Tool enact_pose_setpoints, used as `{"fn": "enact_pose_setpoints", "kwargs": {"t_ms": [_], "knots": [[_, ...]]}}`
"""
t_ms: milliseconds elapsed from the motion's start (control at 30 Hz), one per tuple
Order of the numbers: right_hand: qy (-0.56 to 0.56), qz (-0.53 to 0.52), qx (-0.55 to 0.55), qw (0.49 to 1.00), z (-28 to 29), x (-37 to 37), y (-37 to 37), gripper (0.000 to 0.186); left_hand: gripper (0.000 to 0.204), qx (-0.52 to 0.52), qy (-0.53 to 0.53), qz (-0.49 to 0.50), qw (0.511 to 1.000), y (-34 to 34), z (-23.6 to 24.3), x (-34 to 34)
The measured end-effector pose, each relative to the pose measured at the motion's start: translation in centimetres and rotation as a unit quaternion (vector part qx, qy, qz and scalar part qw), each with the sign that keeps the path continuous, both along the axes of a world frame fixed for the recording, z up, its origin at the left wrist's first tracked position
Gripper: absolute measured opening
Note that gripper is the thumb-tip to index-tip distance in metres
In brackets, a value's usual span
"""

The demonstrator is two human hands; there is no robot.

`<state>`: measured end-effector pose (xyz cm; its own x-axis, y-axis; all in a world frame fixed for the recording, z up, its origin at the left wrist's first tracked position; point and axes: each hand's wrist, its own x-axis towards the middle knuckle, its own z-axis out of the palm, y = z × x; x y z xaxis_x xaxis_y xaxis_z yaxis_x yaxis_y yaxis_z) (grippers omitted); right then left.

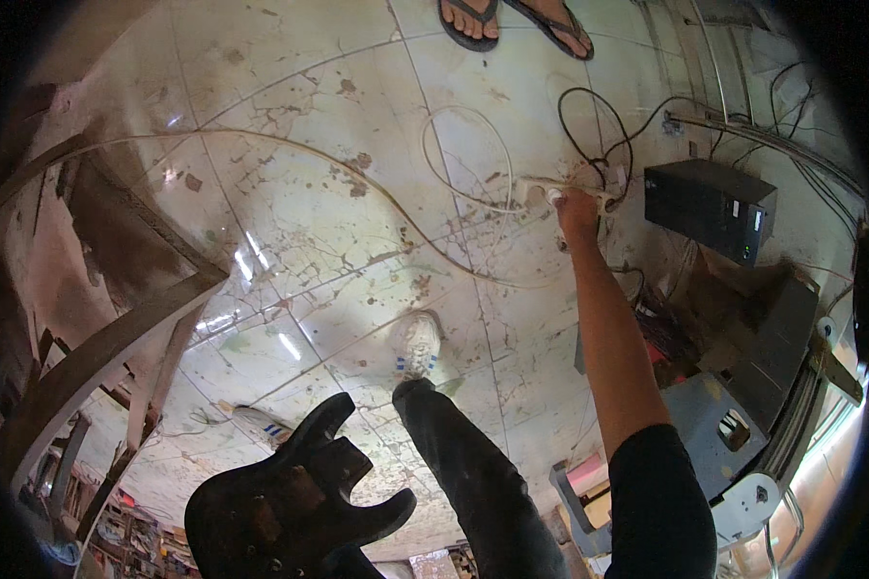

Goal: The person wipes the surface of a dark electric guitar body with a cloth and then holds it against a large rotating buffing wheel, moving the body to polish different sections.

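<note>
At the end of my outstretched arm, my right hand [577,214] is closed at a white extension socket [531,183] on the floor. Between its fingertips shows a small white piece that looks like a plug [553,195]. Most of the socket lies under or behind the hand. A dark, unstrung electric guitar body [270,511] with two horns and bare brownish patches is at the lower left, near my legs. My left hand does not show, and what supports the guitar body is hidden.
A white cable [425,145] loops beside the socket; a black cable [562,106] coils beyond it. A black box-shaped unit [710,207] with a green light stands at right. A wooden frame [116,338] rises at left. Another person's sandaled feet [471,24] are at the far edge.
</note>
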<state>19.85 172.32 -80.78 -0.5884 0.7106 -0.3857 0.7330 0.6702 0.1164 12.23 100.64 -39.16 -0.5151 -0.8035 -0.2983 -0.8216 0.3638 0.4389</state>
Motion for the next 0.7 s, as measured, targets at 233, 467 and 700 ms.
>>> {"fn": "enact_pose_setpoints", "kwargs": {"t_ms": [233, 467, 700], "knots": [[0.090, -0.069, 0.032, 0.993, 2.4, -0.3, -3.9, 0.036, 0.053, 0.014, 0.008, 0.019, 1.000, -0.2, 2.7, 1.7], [0.115, -0.233, -0.206, 0.943, 8.9, 7.9, -17.4, 0.034, 0.051, 0.117, 0.037, 0.067, 0.990, -1.5, 8.9, 2.7], [0.089, -0.611, -0.603, 0.505, 28.0, 3.8, -37.3, 0.075, 0.058, 0.501, 0.132, 0.329, 0.789, -2.1, 22.9, 3.5]]}}
